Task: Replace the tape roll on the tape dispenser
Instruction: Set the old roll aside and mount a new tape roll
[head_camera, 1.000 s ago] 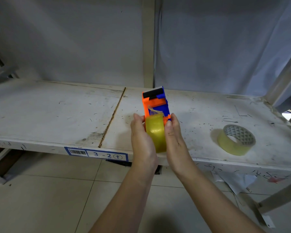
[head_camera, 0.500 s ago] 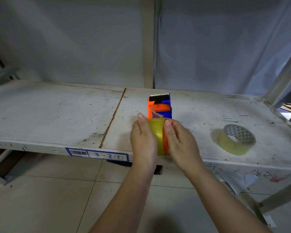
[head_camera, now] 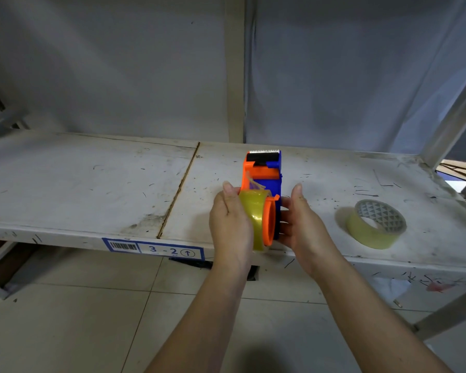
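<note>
An orange and blue tape dispenser [head_camera: 264, 173] stands on the white shelf [head_camera: 92, 184], its serrated blade pointing away from me. A yellowish clear tape roll [head_camera: 253, 211] sits half off the orange hub [head_camera: 269, 222], shifted to the left. My left hand [head_camera: 229, 222] grips that roll from the left side. My right hand [head_camera: 301, 219] holds the dispenser's blue right side, thumb raised. A second tape roll [head_camera: 374, 224] with a patterned core lies flat on the shelf to the right, apart from both hands.
The shelf's front edge carries a barcode label reading 3-2 [head_camera: 154, 247]. A seam [head_camera: 178, 189] divides the shelf boards left of the dispenser. A slanted metal post [head_camera: 452, 114] rises at the right. Tiled floor lies below.
The roll has slid left along the orange hub, exposing the hub's right part. My right hand has moved from the roll to the dispenser's blue side.
</note>
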{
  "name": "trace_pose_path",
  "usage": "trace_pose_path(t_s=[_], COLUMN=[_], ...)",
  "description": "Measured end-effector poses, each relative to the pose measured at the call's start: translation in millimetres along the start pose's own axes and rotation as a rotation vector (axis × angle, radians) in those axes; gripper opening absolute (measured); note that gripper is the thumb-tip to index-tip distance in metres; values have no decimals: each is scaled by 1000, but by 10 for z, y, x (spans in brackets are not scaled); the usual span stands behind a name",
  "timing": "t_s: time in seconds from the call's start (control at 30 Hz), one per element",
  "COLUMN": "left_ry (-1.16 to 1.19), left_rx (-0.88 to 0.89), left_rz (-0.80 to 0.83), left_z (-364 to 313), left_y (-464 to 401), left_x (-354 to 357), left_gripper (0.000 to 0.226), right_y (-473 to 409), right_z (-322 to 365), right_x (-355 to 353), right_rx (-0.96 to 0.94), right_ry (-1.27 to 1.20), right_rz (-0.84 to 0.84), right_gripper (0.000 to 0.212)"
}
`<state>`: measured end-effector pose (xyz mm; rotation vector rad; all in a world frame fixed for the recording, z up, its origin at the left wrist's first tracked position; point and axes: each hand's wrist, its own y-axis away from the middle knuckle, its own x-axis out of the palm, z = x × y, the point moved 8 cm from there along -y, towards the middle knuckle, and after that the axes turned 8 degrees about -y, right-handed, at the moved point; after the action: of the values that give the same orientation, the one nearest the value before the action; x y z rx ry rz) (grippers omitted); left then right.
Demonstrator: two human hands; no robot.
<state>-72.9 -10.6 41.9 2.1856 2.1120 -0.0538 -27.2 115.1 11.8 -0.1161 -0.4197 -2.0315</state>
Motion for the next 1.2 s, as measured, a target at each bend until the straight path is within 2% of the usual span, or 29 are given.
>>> trace_pose_path(t_s=[0.1,0.2,0.27,0.33,0.43,0.47,0.6,0.77,0.93,1.03,1.07,1.2], left_ry=[-7,-44,-76,-94,-131,-144,-137,-114,-115,-121,-142,-415], left_rx=[-19,10,46,86,129,141,160,172,168,132,133,206], left_rz=[7,-16,-28,-26,3,17,106,186,230,311,333,388], left_z=[20,-2,-23,-43,-75,-87,-135,-140,-144,-104,-92,-121], left_y=[-10,-14,-24,-27,8,28,91,115,87,84,79,50], left_x=[8,-2,-13,-13,11,21,83,148,165,173,169,184], left_gripper=[33,32,32,32,32,31,27,30,29,25,30,75], right_y=[7,139,267,326,343,341,328,287,267,239,233,205], right_z=[42,312,497,551,630,653,786,769,806,811,814,801], right_x=[-22,-13,79,169,169,140,-35,-108,-117,-176,-207,-298], right_rx=[-68,-382,-581,-656,-721,-724,-716,-516,-513,-528,-537,-525], right_ry=[182,383,531,698,749,725,786,597,564,558,566,588], right_rz=[-37,-106,-53,12,-21,-44,-168,-80,-72,-128,-160,-235], right_gripper=[42,30,34,33,9,2,6,11,18,19,16,13])
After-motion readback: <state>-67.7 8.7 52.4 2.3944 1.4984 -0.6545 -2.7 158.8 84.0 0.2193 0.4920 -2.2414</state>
